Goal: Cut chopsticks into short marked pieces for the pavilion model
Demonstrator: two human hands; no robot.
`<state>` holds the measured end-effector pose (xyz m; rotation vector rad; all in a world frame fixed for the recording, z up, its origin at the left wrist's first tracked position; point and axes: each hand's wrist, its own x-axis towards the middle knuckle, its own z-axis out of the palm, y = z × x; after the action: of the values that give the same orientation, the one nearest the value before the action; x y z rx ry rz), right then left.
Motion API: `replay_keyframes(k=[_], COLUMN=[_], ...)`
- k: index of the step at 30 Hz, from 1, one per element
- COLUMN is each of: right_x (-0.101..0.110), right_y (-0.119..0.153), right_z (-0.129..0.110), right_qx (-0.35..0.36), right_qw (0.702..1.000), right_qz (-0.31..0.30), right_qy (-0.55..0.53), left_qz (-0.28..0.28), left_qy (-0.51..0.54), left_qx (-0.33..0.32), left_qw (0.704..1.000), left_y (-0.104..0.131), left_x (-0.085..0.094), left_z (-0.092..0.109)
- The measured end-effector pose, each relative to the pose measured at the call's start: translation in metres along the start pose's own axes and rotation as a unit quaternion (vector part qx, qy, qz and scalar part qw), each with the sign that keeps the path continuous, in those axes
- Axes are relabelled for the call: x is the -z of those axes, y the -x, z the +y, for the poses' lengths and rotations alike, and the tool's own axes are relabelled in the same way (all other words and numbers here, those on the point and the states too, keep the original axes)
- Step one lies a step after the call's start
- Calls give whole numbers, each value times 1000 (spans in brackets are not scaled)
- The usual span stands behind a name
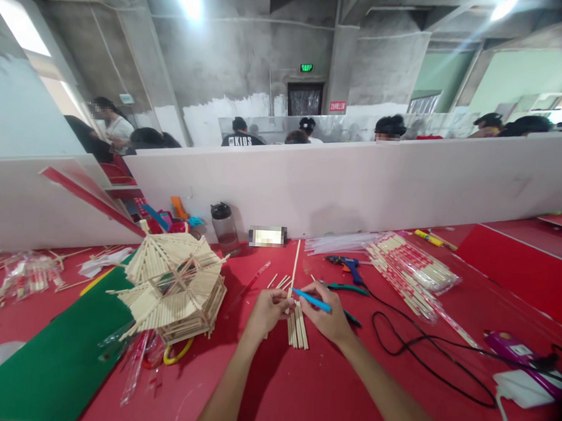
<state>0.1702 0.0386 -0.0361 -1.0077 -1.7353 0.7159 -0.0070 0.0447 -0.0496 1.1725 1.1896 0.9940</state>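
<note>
Between the fingers of my left hand [272,307] a thin wooden stick [296,261] points away from me. My right hand [326,316] is closed around a blue pen [314,299], whose tip touches or nearly touches that stick. Several pale wooden sticks [298,331] lie side by side on the red table just below my hands. A few short stick pieces [281,281] rest beyond my left hand. Left of me stands a model pavilion [178,287] built of sticks, with a partly covered roof. Green-handled pliers [347,289] lie behind my right hand, partly hidden by it.
To the right are a blue glue gun [348,267], its black cord, bagged chopsticks [414,264] and a purple device [514,348]. A green board [51,362] lies at the left. Beyond stand a dark-lidded bottle [224,226] and a white partition [320,181], with people behind it.
</note>
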Motion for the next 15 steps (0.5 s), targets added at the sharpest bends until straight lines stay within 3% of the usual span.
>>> replay_keyframes(k=[15], right_x=[1], right_y=[-1], right_z=[0], right_qx=[-10], right_qw=[1000], right_qz=[17], right_qy=[-11], left_qz=[8], left_qy=[-1], left_qx=[3], left_qw=[1000], left_y=[0], left_x=[0], left_z=[2])
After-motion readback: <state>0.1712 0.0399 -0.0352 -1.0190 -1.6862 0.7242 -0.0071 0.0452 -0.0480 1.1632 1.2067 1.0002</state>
